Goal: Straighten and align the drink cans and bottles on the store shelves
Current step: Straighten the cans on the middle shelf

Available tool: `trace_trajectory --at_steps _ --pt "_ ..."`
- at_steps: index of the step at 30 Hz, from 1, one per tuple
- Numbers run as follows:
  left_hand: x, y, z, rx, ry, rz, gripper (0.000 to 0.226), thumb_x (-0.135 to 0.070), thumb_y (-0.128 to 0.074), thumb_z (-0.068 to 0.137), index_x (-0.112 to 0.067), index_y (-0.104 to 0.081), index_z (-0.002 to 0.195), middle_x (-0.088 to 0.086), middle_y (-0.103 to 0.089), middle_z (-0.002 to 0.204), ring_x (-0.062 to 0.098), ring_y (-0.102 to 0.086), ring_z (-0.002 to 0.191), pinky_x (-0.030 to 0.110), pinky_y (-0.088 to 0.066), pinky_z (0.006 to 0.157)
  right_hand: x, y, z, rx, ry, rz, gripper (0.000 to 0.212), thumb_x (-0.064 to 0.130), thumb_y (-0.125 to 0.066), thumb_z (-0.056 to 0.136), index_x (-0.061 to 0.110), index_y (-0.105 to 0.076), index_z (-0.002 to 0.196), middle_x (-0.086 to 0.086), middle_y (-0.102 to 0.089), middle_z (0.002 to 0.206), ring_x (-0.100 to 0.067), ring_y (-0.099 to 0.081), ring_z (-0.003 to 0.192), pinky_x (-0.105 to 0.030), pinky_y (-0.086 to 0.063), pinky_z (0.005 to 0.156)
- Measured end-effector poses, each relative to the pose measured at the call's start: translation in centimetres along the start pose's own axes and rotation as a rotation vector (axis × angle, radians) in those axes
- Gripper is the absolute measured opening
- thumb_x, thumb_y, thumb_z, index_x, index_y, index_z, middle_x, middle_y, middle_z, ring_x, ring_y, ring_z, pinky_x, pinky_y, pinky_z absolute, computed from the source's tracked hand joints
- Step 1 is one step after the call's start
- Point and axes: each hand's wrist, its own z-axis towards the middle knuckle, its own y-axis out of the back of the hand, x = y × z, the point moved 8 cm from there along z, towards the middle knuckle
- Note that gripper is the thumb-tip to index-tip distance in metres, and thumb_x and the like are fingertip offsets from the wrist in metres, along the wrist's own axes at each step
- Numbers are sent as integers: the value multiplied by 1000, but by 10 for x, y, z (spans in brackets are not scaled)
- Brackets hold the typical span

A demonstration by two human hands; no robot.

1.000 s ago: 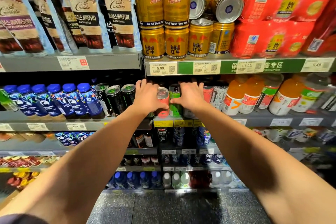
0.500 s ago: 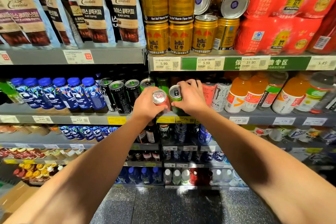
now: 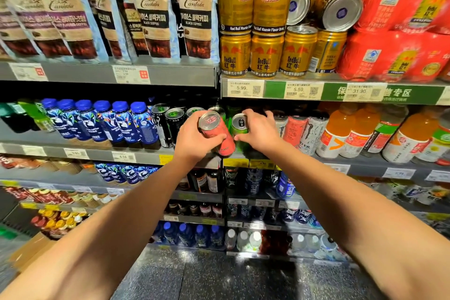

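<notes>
I have my left hand (image 3: 194, 140) wrapped round the red can (image 3: 215, 133), fingers behind it and thumb across the front, so it is clamped firmly; the can leans with its top tipped toward me and a little left, its base down near the front edge of the shelf (image 3: 365, 162). My right hand (image 3: 259, 133) grips the green can (image 3: 239, 129), thumb on the near side low down, fingers curled over the far side. The two cans sit side by side between my thumbs, touching or nearly so; I cannot tell which.

To do this step well, I would bring the red can upright before letting its base settle, keeping my fingertips on its wall, not the lid. It probably wants its label turned outward, square with the silver and red cans (image 3: 314, 129) just beyond my right fingers. I would hold the green can steady meanwhile, so neither knocks the black cans (image 3: 174, 122) beside my left knuckles.
</notes>
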Motion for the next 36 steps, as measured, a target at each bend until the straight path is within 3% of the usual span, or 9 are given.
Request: trace_trajectory --at_steps 4,10,16,23,28,32,36 --pt "12 11 -4 -25 8 -34 58 -36 -84 61 -33 -59 112 -13 -66 107 10 -65 103 46 -55 87 12 -8 14 64 -20 66 73 46 -81 73 7 -50 126 -13 -64 115 -37 -56 111 -43 -44 93" --pt "13 14 -7 -24 11 -50 58 -30 -86 60 -32 -59 112 -14 -67 104 10 -66 99 45 -57 85 5 -7 28 111 -117 53 59 47 -82 72 3 -59 104 -16 -66 106 -34 -61 99 -34 -44 74" --pt "0 -8 -11 57 -23 -40 57 -31 -84 63 -34 -57 113 -14 -66 109 8 -64 105 42 -55 89 11 -9 21 92 -48 4 60 48 -78 75 3 -55 106 -18 -62 106 -38 -59 99 -41 -45 77" --pt "-15 -41 -10 131 -60 -26 55 -34 -85 63 -33 -58 111 -16 -65 106 6 -64 103 40 -55 90 -18 16 -3 -51 -44 60 52 20 -64 83 0 -51 130 -20 -60 112 -39 -53 109 -43 -40 96" --pt "-32 -65 -3 178 -89 42 58 -37 -89 63 -31 -59 112 -12 -67 107 7 -64 101 36 -53 90 -45 39 -20 -159 -78 -51 44 28 -61 80 8 -57 119 -12 -62 98 -34 -51 102 -42 -32 93" --pt "-41 -80 6 202 -111 152 62 -47 -87 63 -27 -60 115 -10 -67 110 13 -61 105 37 -48 93 -70 41 -29 -152 -118 -105 55 39 -64 80 8 -54 124 -13 -60 111 -34 -47 111 -45 -29 100" --pt "-49 -88 19 184 -144 367 65 -61 -81 59 -32 -61 114 -8 -63 108 17 -48 114 33 -28 93 -86 37 -32 -116 -121 -112 64 46 -65 80 11 -48 132 -10 -57 122 -30 -43 119 -45 -26 108"
